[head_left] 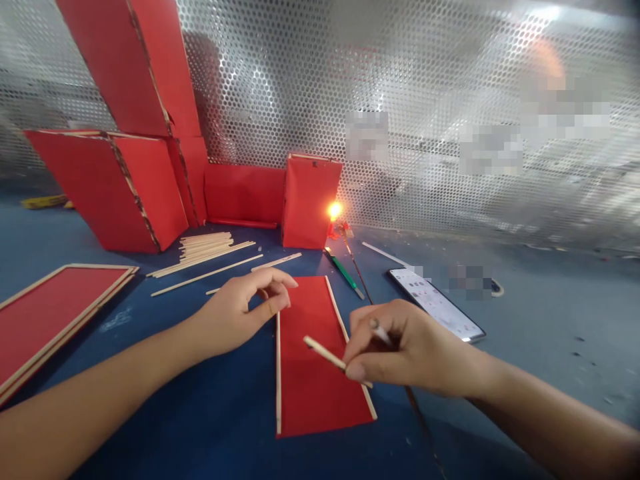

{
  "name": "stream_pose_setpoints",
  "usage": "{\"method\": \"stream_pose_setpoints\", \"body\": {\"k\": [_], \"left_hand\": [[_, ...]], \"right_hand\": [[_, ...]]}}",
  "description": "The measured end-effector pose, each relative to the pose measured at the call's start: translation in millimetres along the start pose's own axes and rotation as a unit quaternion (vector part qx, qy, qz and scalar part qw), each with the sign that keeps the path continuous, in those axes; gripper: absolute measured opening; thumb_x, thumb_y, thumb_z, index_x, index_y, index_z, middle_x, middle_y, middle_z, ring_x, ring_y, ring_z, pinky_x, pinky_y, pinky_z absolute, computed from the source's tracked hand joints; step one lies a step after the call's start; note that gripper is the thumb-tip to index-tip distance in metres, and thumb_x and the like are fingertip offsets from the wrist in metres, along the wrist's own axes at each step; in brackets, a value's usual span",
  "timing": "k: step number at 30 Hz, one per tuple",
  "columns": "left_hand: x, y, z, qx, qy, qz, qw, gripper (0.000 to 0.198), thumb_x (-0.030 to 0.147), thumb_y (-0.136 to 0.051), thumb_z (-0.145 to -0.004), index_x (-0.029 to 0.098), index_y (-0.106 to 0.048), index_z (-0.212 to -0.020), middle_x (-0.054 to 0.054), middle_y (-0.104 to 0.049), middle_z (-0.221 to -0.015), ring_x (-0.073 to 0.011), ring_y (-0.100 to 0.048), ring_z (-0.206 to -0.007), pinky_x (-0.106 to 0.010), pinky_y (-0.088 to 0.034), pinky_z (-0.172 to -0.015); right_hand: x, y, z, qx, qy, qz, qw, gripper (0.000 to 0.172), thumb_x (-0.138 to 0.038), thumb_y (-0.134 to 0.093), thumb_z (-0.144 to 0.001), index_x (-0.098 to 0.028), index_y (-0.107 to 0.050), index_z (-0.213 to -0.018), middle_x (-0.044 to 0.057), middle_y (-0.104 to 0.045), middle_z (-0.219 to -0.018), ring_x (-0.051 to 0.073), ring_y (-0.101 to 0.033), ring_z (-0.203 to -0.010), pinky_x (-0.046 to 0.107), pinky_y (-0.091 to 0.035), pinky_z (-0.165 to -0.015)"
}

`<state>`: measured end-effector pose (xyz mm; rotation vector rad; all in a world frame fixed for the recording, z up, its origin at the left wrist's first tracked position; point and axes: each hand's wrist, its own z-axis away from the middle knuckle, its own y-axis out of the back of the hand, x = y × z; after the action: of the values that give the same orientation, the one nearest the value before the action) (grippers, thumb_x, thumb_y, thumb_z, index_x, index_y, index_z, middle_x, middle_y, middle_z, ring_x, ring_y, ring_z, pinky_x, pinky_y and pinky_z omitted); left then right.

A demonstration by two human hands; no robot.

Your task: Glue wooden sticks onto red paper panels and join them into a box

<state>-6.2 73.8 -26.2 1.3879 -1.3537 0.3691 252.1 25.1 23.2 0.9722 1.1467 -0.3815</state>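
Note:
A red paper sheet (313,363) lies on the blue table (215,413) in front of me, with thin wooden sticks along its left and right edges. My left hand (240,310) rests at the sheet's upper left corner, fingers curled and pinched at the top of the left stick (278,373). My right hand (400,350) hovers over the sheet's right edge, pinching a short wooden stick (324,353) that points left. A thin white rod also shows between its fingers.
Red paper boxes (125,180) stand stacked at the back left, another red box (310,200) beside a lit candle flame (335,211). Loose sticks (205,250) lie behind. A framed red panel (50,313) is at left. A phone (435,303) and green pen (344,272) lie right. Perforated metal wall behind.

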Motion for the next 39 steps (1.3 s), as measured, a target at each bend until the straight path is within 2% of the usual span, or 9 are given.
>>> {"method": "stream_pose_setpoints", "body": {"k": [1,3,9,16,20,26,39], "left_hand": [[-3.2,4.4,0.7,-0.031,-0.033,-0.069,0.997,0.018,0.034,-0.060,-0.097,0.025,-0.067,-0.110,-0.003,-0.072,-0.098,-0.0222,-0.065,-0.093,-0.036,-0.047,-0.086],[-7.7,8.8,2.7,-0.068,-0.067,-0.125,0.988,0.018,0.032,-0.062,-0.095,0.026,-0.068,-0.111,-0.005,-0.073,-0.105,-0.0250,-0.065,-0.101,-0.038,-0.046,-0.090],[-10.3,5.8,2.5,-0.115,-0.076,-0.131,0.982,0.023,0.039,-0.071,-0.087,0.026,-0.071,-0.106,-0.005,-0.074,-0.104,-0.0263,-0.066,-0.097,-0.039,-0.047,-0.088],[-13.5,8.5,0.3,-0.139,-0.080,-0.127,0.979,0.023,0.042,-0.074,-0.086,0.027,-0.072,-0.103,-0.004,-0.075,-0.107,-0.0274,-0.064,-0.102,-0.040,-0.045,-0.094],[-15.6,8.1,-0.6,-0.150,-0.091,-0.127,0.976,0.021,0.042,-0.073,-0.088,0.026,-0.071,-0.102,-0.005,-0.074,-0.107,-0.0265,-0.065,-0.102,-0.040,-0.045,-0.095],[-18.0,8.1,-1.1,-0.158,-0.096,-0.125,0.975,0.019,0.041,-0.072,-0.090,0.026,-0.071,-0.100,-0.005,-0.074,-0.108,-0.0259,-0.064,-0.103,-0.040,-0.045,-0.096],[-17.8,7.7,-1.9,-0.158,-0.098,-0.119,0.975,0.017,0.040,-0.071,-0.089,0.026,-0.071,-0.098,-0.005,-0.074,-0.106,-0.0256,-0.065,-0.101,-0.039,-0.045,-0.095]], "right_hand": [[1.1,-1.7,-0.3,-0.011,-0.003,0.030,0.999,0.013,-0.028,-0.077,-0.079,-0.016,-0.078,-0.073,-0.003,-0.053,-0.063,0.008,-0.045,-0.056,0.022,-0.035,-0.051],[4.0,-6.5,-0.8,-0.020,-0.006,0.074,0.997,0.009,-0.024,-0.076,-0.079,-0.017,-0.080,-0.075,-0.004,-0.051,-0.062,0.009,-0.048,-0.057,0.021,-0.037,-0.052],[7.3,-15.9,1.2,-0.014,-0.006,0.116,0.993,0.012,-0.015,-0.071,-0.077,-0.016,-0.080,-0.070,-0.004,-0.051,-0.058,0.009,-0.050,-0.057,0.020,-0.038,-0.050],[2.0,-21.2,5.8,-0.045,-0.029,0.146,0.988,0.009,-0.014,-0.073,-0.073,-0.016,-0.076,-0.064,-0.004,-0.053,-0.059,0.009,-0.051,-0.056,0.020,-0.037,-0.049],[4.0,-23.4,5.9,-0.041,-0.017,0.151,0.988,0.020,-0.011,-0.072,-0.072,-0.016,-0.066,-0.054,-0.005,-0.050,-0.055,0.009,-0.052,-0.057,0.020,-0.038,-0.051],[2.4,-25.7,5.3,-0.044,-0.027,0.157,0.986,0.028,-0.008,-0.069,-0.071,-0.017,-0.054,-0.048,-0.006,-0.048,-0.055,0.008,-0.050,-0.055,0.021,-0.036,-0.050],[4.5,-26.7,5.9,-0.048,-0.023,0.181,0.982,0.038,-0.007,-0.069,-0.071,-0.019,-0.041,-0.049,-0.007,-0.044,-0.055,0.008,-0.045,-0.053,0.021,-0.033,-0.048]]}}
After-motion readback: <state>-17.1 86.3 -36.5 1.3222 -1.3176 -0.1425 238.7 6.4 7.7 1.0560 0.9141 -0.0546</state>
